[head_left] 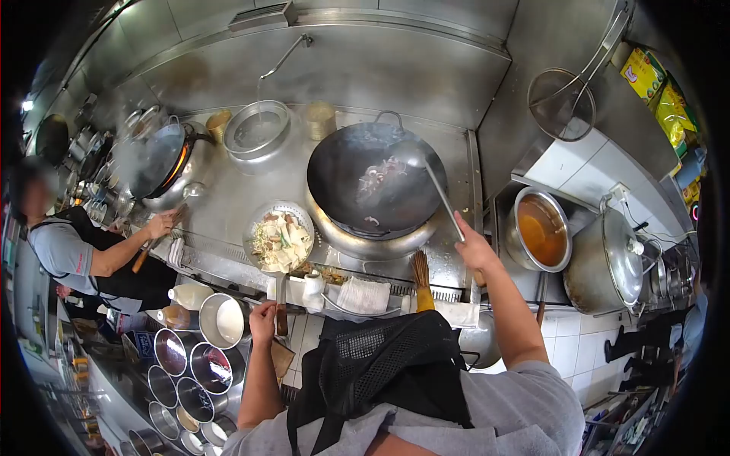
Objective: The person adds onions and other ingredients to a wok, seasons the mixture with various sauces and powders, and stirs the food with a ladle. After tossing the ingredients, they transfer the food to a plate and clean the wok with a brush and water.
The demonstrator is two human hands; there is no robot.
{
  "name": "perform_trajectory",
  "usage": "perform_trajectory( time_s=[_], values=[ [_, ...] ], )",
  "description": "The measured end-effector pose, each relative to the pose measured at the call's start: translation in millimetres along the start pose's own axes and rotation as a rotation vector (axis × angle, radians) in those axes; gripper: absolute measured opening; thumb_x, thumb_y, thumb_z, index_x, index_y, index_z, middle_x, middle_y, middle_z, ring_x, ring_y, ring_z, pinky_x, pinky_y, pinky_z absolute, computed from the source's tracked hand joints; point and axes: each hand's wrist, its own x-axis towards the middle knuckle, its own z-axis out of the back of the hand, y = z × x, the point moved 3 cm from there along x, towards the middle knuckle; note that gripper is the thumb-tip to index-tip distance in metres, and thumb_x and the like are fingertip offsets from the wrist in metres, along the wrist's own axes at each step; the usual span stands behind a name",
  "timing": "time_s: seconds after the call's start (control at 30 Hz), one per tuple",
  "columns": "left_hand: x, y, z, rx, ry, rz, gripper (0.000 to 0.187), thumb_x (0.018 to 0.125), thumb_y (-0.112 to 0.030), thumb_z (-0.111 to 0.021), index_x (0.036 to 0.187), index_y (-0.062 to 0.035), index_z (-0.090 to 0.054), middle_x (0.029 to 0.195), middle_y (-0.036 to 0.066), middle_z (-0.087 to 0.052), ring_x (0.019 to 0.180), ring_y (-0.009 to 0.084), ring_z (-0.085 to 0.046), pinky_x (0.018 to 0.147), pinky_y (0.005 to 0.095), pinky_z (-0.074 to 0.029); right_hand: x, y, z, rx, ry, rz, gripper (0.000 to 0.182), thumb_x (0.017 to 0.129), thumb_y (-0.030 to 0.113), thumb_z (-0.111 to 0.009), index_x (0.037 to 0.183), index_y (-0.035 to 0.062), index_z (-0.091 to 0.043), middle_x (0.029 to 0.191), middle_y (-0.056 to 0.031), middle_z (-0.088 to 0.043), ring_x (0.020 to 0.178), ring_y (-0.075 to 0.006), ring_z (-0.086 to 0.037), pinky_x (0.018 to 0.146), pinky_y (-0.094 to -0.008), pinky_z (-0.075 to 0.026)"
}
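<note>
My right hand (pixel 475 252) grips the long handle of a ladle (pixel 437 182), whose bowl rests inside a large dark wok (pixel 331 171). Thin pale and reddish slices (pixel 382 176) lie in the wok, with faint smoke above them. At the lower left, my left hand (pixel 263 322) is closed just beside the wooden handle of a perforated strainer (pixel 281 318); whatever its fingers hold is hidden. White slices, sprouts and green bits (pixel 283 242) fill the strainer, left of the wok.
Metal pots (pixel 222 319) and tubs stand at lower left. A bamboo brush (pixel 423 280) and folded cloths (pixel 363 295) line the front edge. A bowl of orange liquid (pixel 541 229) and a lidded pot (pixel 604 262) are right. At left, another person (pixel 99 258) works by a flaming wok (pixel 156 159).
</note>
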Motion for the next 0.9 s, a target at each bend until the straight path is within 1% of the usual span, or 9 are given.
perform_trajectory(
  time_s=[0.03,0.07,0.17,0.2,0.27,0.37,0.47,0.73,0.9],
  values=[
    [-3.8,12.5,1.8,-0.030,-0.011,0.107,0.020,0.089,-0.009,-0.063,0.104,-0.0014,-0.073,0.092,0.010,-0.068,0.082,0.0176,-0.063,0.074,0.0307,-0.050,7.3,-0.6,-5.7,0.068,-0.090,-0.024,0.086,0.088,0.007,-0.055,0.158,0.0314,-0.010,0.127,-0.0302,-0.059,0.115,-0.0444,-0.059,0.102,-0.0447,-0.045],
    [-10.8,26.0,0.4,-0.064,-0.019,0.217,0.022,0.089,-0.009,-0.062,0.107,-0.0015,-0.072,0.096,0.010,-0.068,0.084,0.0151,-0.063,0.073,0.0299,-0.050,22.4,-9.7,-24.3,-0.079,-0.281,0.071,0.083,0.091,0.005,-0.056,0.158,0.0309,-0.016,0.116,-0.0247,-0.065,0.079,-0.0269,-0.066,0.074,-0.0389,-0.054],
    [-32.7,48.8,-5.3,-0.145,-0.106,0.320,0.022,0.088,-0.008,-0.063,0.107,0.0009,-0.069,0.089,0.009,-0.068,0.085,0.0168,-0.062,0.080,0.0322,-0.050,45.5,-1.5,-60.8,-0.070,-0.229,0.047,0.082,0.090,0.004,-0.055,0.158,0.0305,-0.016,0.109,-0.0208,-0.065,0.061,-0.0190,-0.058,0.058,-0.0345,-0.052],
    [-38.4,45.8,-4.9,-0.066,-0.081,0.309,0.026,0.088,-0.010,-0.063,0.112,0.0003,-0.067,0.091,0.010,-0.067,0.085,0.0174,-0.062,0.080,0.0320,-0.049,40.7,14.8,-58.7,-0.072,-0.223,0.051,0.082,0.090,0.004,-0.055,0.158,0.0305,-0.016,0.109,-0.0208,-0.065,0.061,-0.0190,-0.058,0.058,-0.0345,-0.052],
    [-43.6,50.7,-4.8,-0.072,-0.099,0.337,0.027,0.088,-0.011,-0.063,0.113,0.0003,-0.066,0.092,0.010,-0.067,0.085,0.0176,-0.062,0.080,0.0320,-0.049,14.1,51.4,-50.7,0.393,0.223,-0.175,0.082,0.090,0.009,-0.055,0.158,0.0283,-0.014,0.127,-0.0302,-0.060,0.109,-0.0428,-0.063,0.097,-0.0434,-0.047],
    [-42.3,58.1,0.6,-0.094,-0.113,0.331,0.028,0.091,-0.015,-0.062,0.115,-0.0005,-0.065,0.094,0.009,-0.067,0.082,0.0165,-0.061,0.077,0.0305,-0.049,-22.8,52.7,-48.5,0.123,0.199,0.127,0.081,0.089,0.008,-0.054,0.158,0.0306,-0.017,0.126,-0.0306,-0.060,0.109,-0.0412,-0.064,0.095,-0.0431,-0.048],
    [-34.4,43.2,-3.3,-0.362,-0.078,0.481,0.028,0.093,-0.018,-0.062,0.115,-0.0001,-0.065,0.093,0.007,-0.067,0.080,0.0142,-0.061,0.074,0.0278,-0.049,-81.6,100.1,-13.6,0.100,0.485,-0.243,0.083,0.088,0.007,-0.053,0.157,0.0341,-0.016,0.129,-0.0307,-0.058,0.112,-0.0410,-0.062,0.095,-0.0440,-0.048],
    [-3.3,48.3,-8.8,-0.293,0.074,0.394,0.028,0.094,-0.018,-0.062,0.117,-0.0007,-0.064,0.094,0.005,-0.067,0.078,0.0112,-0.059,0.069,0.0267,-0.050,-40.0,48.9,-30.5,-0.179,0.066,0.072,0.085,0.087,0.006,-0.051,0.157,0.0362,-0.012,0.129,-0.0320,-0.056,0.110,-0.0401,-0.063,0.097,-0.0438,-0.047],
    [-4.3,61.7,-10.9,-0.411,0.164,0.545,0.029,0.094,-0.022,-0.062,0.117,-0.0055,-0.061,0.096,0.003,-0.064,0.075,0.0133,-0.061,0.059,0.0301,-0.053,-134.9,73.4,8.3,-0.092,0.342,-0.090,0.087,0.087,0.007,-0.054,0.157,0.0375,-0.012,0.125,-0.0326,-0.058,0.109,-0.0410,-0.063,0.097,-0.0446,-0.047]
  ],
)
